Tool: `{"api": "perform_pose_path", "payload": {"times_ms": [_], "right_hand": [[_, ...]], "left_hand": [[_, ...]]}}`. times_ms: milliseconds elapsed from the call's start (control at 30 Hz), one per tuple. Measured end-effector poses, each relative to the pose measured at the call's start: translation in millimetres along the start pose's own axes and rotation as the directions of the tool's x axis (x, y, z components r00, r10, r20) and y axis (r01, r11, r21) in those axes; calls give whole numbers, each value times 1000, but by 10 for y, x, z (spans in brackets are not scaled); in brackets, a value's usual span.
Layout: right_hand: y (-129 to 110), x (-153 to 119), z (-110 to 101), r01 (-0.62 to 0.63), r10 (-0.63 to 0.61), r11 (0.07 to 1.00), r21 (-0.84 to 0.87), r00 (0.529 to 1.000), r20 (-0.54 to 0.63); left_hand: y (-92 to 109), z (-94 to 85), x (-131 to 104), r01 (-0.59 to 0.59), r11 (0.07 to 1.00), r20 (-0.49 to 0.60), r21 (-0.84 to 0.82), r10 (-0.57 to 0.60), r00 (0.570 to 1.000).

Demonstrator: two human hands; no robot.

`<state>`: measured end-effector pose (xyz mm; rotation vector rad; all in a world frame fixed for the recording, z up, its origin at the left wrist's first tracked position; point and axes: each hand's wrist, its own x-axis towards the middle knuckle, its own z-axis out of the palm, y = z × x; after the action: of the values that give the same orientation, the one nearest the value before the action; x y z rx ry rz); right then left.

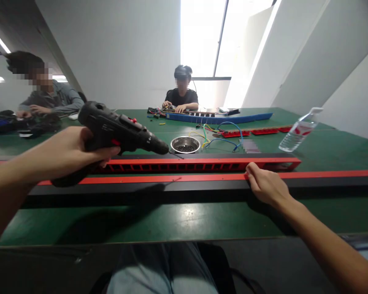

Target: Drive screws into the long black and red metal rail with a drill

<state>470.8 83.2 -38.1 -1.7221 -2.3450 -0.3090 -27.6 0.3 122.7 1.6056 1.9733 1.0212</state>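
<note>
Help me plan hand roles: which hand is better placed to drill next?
Left, probably: the left hand grips the drill, while the right hand touches the nearer red-and-black bar, no tool visible.

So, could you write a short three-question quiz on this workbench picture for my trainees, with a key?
1. Which hand holds the power drill?

2. True or false: the metal bowl contains small dark pieces.

3. What does the right hand touch?
A) the water bottle
B) the near red-and-black bar
C) the blue wire

Key:
1: the left hand
2: true
3: B
</note>
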Motion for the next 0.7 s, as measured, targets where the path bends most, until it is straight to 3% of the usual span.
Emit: {"api": "perform_pose_path", "payload": {"times_ms": [33,67,133,200,300,367,467,600,700], "right_hand": [[-50,4,-5,3,-3,1000,4,1000,0],[-118,9,-10,2,-2,1000,12,1000,-3],[-308,28,-20,2,-2,1000,27,1000,-10],[-548,63,-33,17,-16,999,41,1000,-15],[-911,129,-54,56,-55,996,63,998,-15],[-1102,162,-64,85,-85,993,84,996,-10],[-1264,179,-74,128,-130,984,126,991,6],[-1271,271,-108,115,-129,979,166,989,73],[-1202,583,-154,70,-85,975,210,995,61]], "left_hand": [[-49,125,-37,-20,1000,34,18,19,999],[-92,260,-65,-8,998,22,-63,9,1000],[-156,531,-94,13,938,48,-347,4,999],[-188,773,-95,83,793,150,-604,11,989],[-183,1064,-75,161,597,302,-786,143,943],[-165,1228,-55,188,547,337,-816,185,923],[-164,1447,-25,203,541,339,-816,163,927],[-233,1623,-6,289,466,373,-836,97,923],[-292,1635,8,385,379,422,-841,15,907]]}}
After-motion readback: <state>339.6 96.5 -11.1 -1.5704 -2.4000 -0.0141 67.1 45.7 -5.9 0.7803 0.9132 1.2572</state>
